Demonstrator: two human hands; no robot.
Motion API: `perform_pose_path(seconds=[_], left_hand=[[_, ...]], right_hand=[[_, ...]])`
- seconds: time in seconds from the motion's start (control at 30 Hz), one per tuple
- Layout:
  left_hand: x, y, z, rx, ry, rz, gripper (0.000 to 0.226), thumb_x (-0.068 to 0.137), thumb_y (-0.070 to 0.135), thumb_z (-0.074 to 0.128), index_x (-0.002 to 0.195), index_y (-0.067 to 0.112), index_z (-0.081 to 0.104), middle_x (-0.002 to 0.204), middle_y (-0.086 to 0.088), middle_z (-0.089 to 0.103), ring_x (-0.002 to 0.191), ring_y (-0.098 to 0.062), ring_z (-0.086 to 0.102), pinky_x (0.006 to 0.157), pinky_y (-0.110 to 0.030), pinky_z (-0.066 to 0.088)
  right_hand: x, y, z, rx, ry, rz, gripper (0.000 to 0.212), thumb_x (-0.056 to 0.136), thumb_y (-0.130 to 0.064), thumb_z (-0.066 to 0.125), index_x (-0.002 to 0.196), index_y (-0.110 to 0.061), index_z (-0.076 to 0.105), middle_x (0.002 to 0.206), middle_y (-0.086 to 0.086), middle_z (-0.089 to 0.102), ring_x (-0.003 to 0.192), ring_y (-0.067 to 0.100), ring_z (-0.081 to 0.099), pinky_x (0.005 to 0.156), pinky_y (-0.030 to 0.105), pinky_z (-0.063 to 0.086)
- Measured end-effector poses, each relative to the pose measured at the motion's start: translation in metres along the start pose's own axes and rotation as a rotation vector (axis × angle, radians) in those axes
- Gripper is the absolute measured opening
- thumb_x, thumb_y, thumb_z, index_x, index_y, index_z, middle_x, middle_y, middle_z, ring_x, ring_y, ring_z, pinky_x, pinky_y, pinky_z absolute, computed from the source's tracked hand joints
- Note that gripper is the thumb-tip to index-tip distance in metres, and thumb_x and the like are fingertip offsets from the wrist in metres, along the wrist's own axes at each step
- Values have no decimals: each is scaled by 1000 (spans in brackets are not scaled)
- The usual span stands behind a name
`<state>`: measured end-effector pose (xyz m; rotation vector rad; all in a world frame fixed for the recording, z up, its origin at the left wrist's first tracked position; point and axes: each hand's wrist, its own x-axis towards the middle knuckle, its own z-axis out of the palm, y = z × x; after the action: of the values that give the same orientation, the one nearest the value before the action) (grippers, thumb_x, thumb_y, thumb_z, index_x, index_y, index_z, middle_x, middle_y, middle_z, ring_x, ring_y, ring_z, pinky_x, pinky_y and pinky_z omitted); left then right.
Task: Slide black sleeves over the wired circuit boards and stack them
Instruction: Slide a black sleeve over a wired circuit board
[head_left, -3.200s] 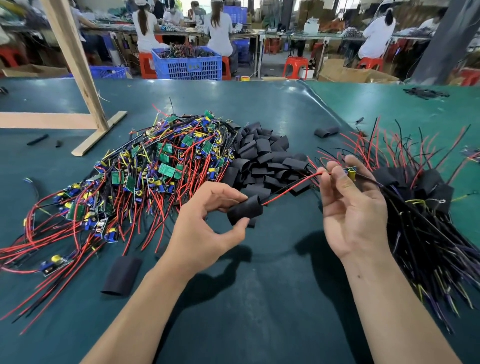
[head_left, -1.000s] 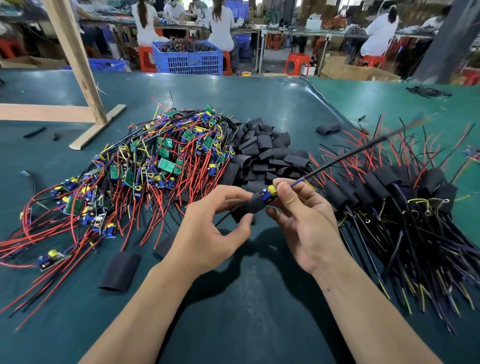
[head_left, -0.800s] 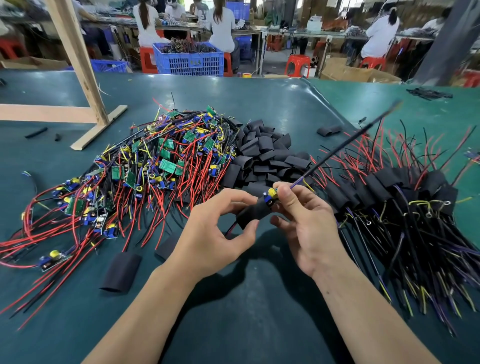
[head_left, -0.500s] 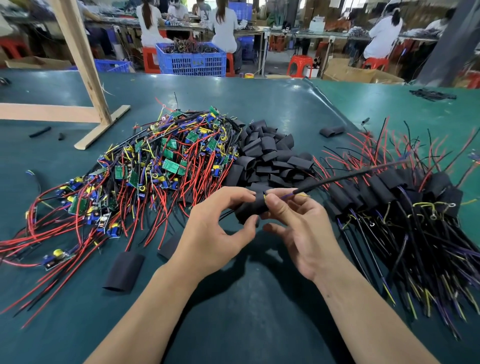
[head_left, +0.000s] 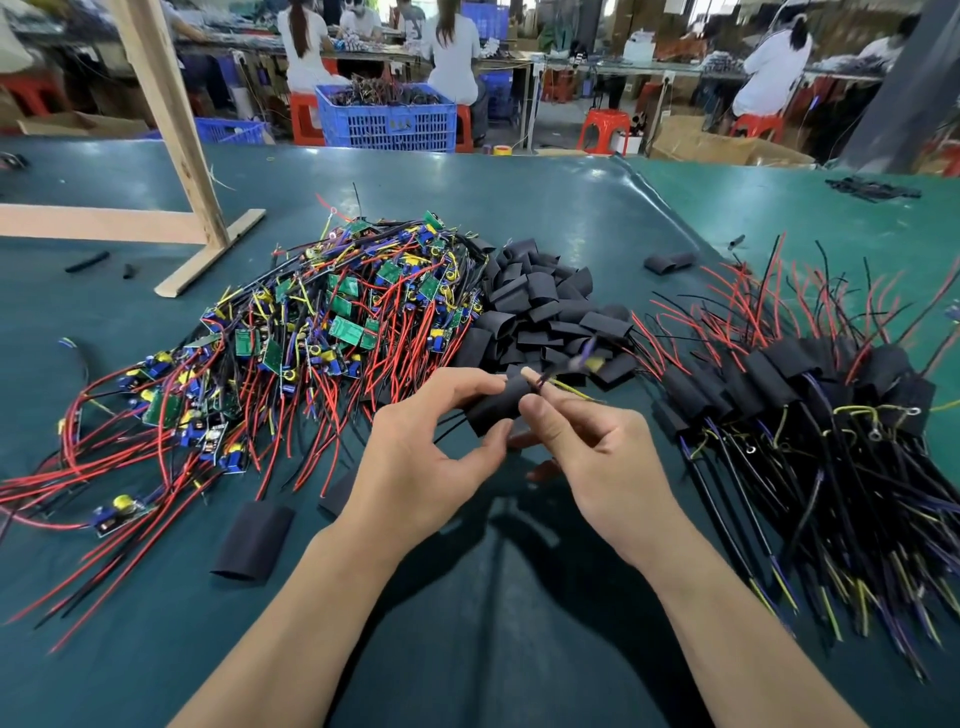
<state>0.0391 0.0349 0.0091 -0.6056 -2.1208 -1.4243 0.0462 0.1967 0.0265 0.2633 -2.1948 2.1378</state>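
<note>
Sleeve (head_left: 496, 408), black and soft-walled, sat pinched in my left hand (head_left: 421, 467) at mid-body, above the table (head_left: 467, 649). Right hand (head_left: 597, 457) pinched the wires (head_left: 569, 370) at its far mouth; board hidden inside, I judged. Light, floppy, easily crushed: hold the flat faces, pull leads gently. Beyond lay loose sleeves (head_left: 540, 306), bare boards (head_left: 332, 322), the finished stack (head_left: 789, 384).

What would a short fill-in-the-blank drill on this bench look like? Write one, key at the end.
1. The left hand pinches a black ____ between thumb and fingers.
2. The pile of bare circuit boards lies to the ____ of the heap of empty sleeves.
3. The finished, sleeved boards are stacked on the ____ side of the table.
4. The right hand pinches thin ____.

Missing words: sleeve; left; right; wires
</note>
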Motion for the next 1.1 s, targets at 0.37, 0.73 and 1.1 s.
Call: perform_pose_path(seconds=[0.37, 0.73, 1.1], left_hand=[[1, 2, 4, 114, 20, 95, 36, 79, 2, 78, 112, 10, 65, 117, 5, 69, 110, -9, 66, 95, -39, 54], [1, 0, 1, 154, 0, 83, 41, 81, 15, 79, 119, 15, 63, 116, 6, 69, 108, -14, 66, 92, -43, 54], [3, 0, -2, 263, 54, 105, 31, 80, 16, 79, 109, 8, 72, 100, 4, 71, 90, -13, 67, 83, -40, 55]], right_hand=[[-2, 0, 6, 26, 214, -85, 10, 87, -16, 73, 83, -25, 77, 88, 2, 74, 64, 18, 68, 51, 22, 50], [0, 0, 9, 138, 221, 5, 14, 91, -15, 69, 81, -6, 72, 66, 2, 69, 62, 16, 69, 44, 23, 49], [4, -7, 5, 406, 300, 120, 27, 86, -4, 70, 66, -21, 76, 70, 2, 72, 57, 17, 69, 46, 20, 50]])
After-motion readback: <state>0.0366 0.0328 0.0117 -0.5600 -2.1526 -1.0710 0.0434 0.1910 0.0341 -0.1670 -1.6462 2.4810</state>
